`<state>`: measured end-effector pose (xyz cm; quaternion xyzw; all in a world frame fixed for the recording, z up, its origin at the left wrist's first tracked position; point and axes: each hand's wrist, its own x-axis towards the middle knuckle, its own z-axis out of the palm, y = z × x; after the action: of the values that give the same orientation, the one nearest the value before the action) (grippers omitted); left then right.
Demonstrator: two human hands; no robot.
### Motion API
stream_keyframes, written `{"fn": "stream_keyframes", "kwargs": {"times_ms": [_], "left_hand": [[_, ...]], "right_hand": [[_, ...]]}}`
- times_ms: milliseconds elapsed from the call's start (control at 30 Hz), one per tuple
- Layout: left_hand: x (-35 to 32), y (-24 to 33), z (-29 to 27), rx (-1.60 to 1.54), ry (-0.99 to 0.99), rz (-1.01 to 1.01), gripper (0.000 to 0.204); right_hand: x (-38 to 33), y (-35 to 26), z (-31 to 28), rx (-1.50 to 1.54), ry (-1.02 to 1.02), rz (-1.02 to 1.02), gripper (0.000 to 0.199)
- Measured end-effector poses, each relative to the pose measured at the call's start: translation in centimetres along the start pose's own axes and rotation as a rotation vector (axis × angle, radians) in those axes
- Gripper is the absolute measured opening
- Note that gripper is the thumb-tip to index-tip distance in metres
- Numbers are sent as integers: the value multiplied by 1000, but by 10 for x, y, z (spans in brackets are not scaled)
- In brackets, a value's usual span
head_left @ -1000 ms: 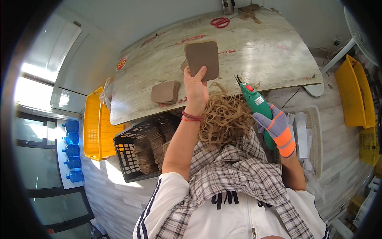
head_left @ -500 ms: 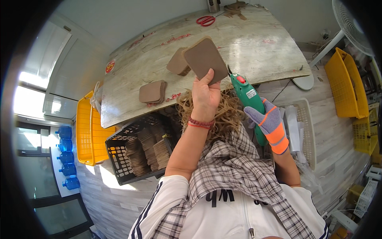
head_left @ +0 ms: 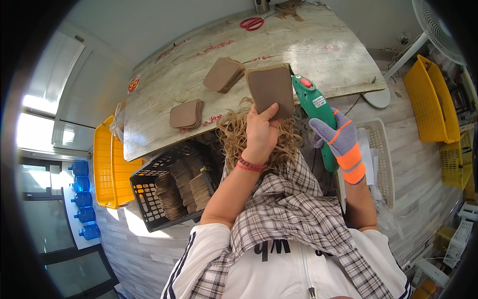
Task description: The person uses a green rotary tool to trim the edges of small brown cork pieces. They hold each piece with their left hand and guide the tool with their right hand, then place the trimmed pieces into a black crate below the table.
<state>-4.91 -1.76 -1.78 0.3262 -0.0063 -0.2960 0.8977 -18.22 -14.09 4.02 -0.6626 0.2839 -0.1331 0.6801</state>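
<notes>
Thumb on top, my bare left hand (head_left: 262, 130) grips a brown rounded rectangular pad (head_left: 271, 90) by its near edge. My right hand (head_left: 334, 137), in a grey and orange glove, is closed around green handheld electric scissors (head_left: 314, 102) with a red button. Their dark tip is at the pad's far right edge; whether it touches cannot be made out. Two stacks of similar pads, a farther stack (head_left: 222, 74) and a nearer stack (head_left: 186, 114), lie on the table to the left. Curly brown trimmings (head_left: 234, 133) are heaped on my lap beneath the left hand.
The worn wooden table (head_left: 172, 65) bears red-handled scissors (head_left: 252, 23) at its far side. A black crate (head_left: 149, 219) of stacked pads is at lower left, beside a yellow basket (head_left: 105, 179). A pale basket (head_left: 386, 164), a fan (head_left: 433, 27) and a yellow crate (head_left: 423, 107) stand right.
The held pad has moved right and nearer and turned more upright, uncovering the farther stack. The electric scissors have shifted slightly right and stay at the pad's right edge.
</notes>
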Motion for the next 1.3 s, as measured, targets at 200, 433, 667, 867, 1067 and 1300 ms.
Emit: {"fn": "stream_keyframes", "kwargs": {"times_ms": [200,433,667,867,1067,1300], "left_hand": [[0,20,-21,260,-45,17,24],[-3,71,-35,601,-186,-16,36],[-11,89,-45,651,-240,-227,48],[-17,89,-53,700,-235,-295,40],[-9,118,-60,947,-218,-194,29],[-8,134,-61,749,-104,39,16]], "right_hand": [[-9,-13,-15,-67,-87,58,35],[-16,-19,-34,-263,-257,108,41],[-19,-19,-15,-204,-279,105,45],[-12,-18,-2,-153,-324,126,42],[-5,-18,-4,-220,-404,138,38],[-4,-13,-1,-229,-470,140,40]]}}
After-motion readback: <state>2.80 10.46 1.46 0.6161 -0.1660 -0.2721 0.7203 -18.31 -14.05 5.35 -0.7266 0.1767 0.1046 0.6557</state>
